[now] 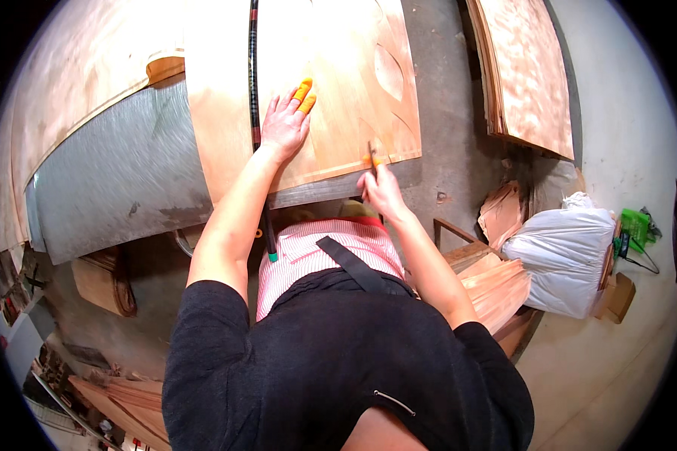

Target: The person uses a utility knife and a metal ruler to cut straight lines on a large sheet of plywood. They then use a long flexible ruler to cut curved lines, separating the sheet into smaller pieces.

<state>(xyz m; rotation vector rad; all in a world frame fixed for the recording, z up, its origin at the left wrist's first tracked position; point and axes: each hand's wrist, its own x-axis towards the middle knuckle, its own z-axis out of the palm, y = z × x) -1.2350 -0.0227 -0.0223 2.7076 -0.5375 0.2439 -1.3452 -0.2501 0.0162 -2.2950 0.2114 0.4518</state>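
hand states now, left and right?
Left hand: open, flat on the thin tan wood veneer sheet.
Right hand: closed on a slim dark-bladed tool.

Veneer sheet [331,83] on metal table [120,180]

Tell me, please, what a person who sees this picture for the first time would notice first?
Probably the left hand, pressed flat on the pale wood veneer sheet at the top centre, with orange finger covers on two fingertips. Just right of it, the right hand holds a thin tool at the sheet's near edge. A white sack lies on the floor at the right.
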